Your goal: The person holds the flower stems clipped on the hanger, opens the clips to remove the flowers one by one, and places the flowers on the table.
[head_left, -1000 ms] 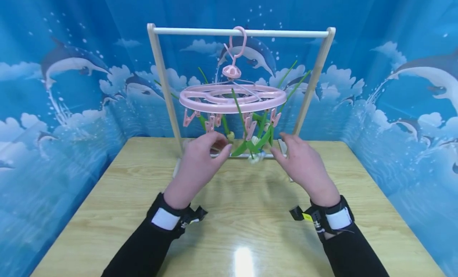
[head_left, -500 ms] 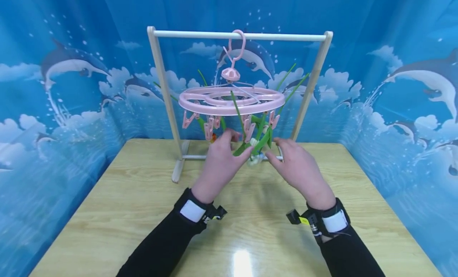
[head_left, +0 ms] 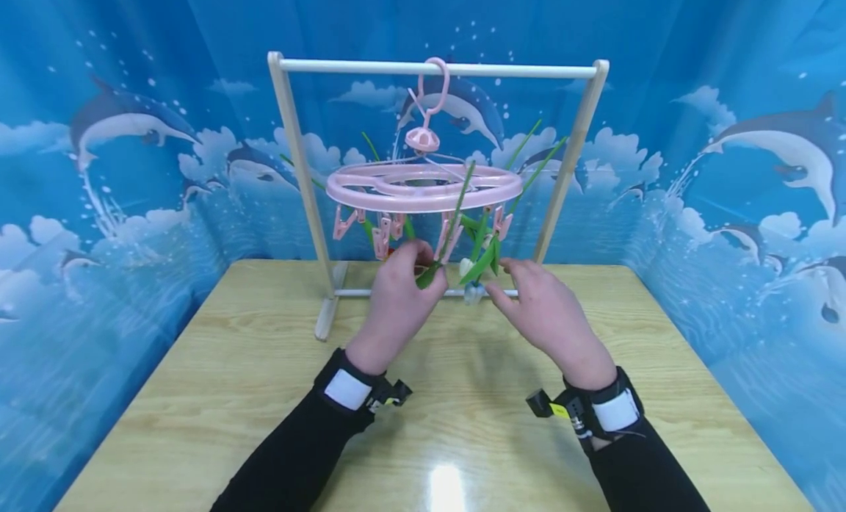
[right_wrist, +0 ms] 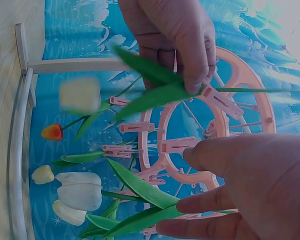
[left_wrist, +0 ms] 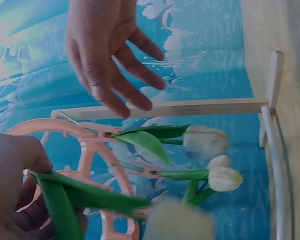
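A pink clip hanger (head_left: 423, 201) with a ring of pegs hangs from a hook, several artificial tulips clipped head-down below it. My left hand (head_left: 406, 284) pinches one tulip by its green leaves (right_wrist: 155, 95) near the stem, just under a pink peg (right_wrist: 222, 102). Its whitish flower head (right_wrist: 80, 95) is blurred in the right wrist view. My right hand (head_left: 545, 306) is spread beside the hanger's right side, thumb near a white tulip (head_left: 473, 293). In the right wrist view, its fingers overlap the leaves of a large white tulip (right_wrist: 80, 190).
A white rod (head_left: 357, 67) on wooden posts (head_left: 300, 152) carries the hanger, its feet on the wooden table (head_left: 264, 394). A red-orange tulip (right_wrist: 52, 132) hangs farther back. Blue dolphin curtains (head_left: 132, 291) surround the table on three sides.
My left hand has moved right to the front tulip and taken hold of it. That tulip's stem has swung from leaning left to leaning right. My right hand has shifted slightly left.
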{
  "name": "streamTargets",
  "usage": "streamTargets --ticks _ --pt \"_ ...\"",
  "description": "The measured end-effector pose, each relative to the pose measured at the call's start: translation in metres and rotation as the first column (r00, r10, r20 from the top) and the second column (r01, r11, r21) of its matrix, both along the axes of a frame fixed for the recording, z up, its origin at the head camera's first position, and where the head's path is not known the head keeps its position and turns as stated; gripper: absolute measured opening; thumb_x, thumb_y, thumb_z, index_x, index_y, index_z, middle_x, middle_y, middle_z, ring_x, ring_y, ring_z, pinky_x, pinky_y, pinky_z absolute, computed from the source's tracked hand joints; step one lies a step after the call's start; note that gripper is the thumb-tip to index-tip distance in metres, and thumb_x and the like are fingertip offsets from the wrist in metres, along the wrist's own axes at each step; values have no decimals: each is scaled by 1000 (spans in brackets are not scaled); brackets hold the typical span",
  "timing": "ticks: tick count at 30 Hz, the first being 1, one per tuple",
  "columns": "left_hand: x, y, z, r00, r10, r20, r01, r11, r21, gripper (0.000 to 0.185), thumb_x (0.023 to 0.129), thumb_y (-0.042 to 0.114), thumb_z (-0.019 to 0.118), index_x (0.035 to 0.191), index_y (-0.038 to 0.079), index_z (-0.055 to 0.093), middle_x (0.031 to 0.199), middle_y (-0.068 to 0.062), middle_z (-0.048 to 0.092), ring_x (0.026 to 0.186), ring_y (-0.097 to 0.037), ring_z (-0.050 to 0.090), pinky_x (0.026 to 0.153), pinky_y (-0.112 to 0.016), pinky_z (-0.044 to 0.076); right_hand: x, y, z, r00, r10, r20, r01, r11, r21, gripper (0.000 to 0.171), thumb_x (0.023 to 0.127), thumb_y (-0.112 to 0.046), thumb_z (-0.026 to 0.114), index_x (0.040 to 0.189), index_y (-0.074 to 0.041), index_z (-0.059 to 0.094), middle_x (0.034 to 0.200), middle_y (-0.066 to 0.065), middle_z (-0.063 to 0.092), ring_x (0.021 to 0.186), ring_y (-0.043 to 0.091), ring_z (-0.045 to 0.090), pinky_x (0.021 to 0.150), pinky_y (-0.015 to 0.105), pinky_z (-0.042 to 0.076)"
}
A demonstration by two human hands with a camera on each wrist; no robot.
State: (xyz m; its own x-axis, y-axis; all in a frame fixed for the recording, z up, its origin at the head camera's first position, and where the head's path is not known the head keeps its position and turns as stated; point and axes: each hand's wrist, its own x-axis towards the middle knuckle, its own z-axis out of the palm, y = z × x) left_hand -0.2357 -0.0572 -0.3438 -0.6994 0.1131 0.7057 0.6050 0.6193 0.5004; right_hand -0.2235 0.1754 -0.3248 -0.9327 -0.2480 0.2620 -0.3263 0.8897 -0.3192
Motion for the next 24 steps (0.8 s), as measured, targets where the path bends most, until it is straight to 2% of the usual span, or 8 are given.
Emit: streamTargets --ticks 8,11,15,20,22,24 --pt "11 -16 17 999 46 -6 -47 998 -42 22 96 10 80 116 7 72 109 -9 78 99 -22 76 90 -34 67 1 -1 1 1000 7 15 -7 1000 -11 60 113 -43 59 154 2 57 152 27 64 139 47 64 111 65 56" --pt "16 -20 24 999 52 7 -51 996 -70 21 96 11 80 116 9 74 109 -7 81 98 -21 78 88 -35 67 1 -1 1 999 35 26 -34 998 -55 56 113 -39 61 153 0 58 151 24 65 137 45 65 111 63 56" --pt "22 -22 31 998 50 28 -47 994 -102 21 97 12 81 117 13 76 110 -4 83 97 -17 79 84 -31 67 3 -2 1 995 96 26 -91 982 -163 49 112 -32 64 153 -6 59 147 16 69 129 37 72 103 56 63" --pt "28 -24 38 997 53 47 -46 990 -136 23 96 13 84 118 16 78 112 -1 83 101 -17 80 86 -30 67 4 -4 3 984 178 -6 -170 927 -334 46 111 -22 66 156 -12 58 143 10 71 121 29 74 96 48 66" --pt "31 -24 40 997 58 50 -49 987 -154 24 96 14 85 119 17 78 113 -1 84 103 -17 81 88 -31 67 4 -6 5 980 199 4 -179 893 -413 47 111 -22 67 156 -15 58 142 7 72 120 26 74 95 43 66" --pt "32 -24 41 997 59 49 -50 984 -171 24 96 15 85 119 17 79 114 0 84 104 -18 81 90 -32 67 3 -7 6 971 236 27 -190 838 -511 46 111 -22 67 156 -17 58 143 6 71 120 27 75 95 37 66"
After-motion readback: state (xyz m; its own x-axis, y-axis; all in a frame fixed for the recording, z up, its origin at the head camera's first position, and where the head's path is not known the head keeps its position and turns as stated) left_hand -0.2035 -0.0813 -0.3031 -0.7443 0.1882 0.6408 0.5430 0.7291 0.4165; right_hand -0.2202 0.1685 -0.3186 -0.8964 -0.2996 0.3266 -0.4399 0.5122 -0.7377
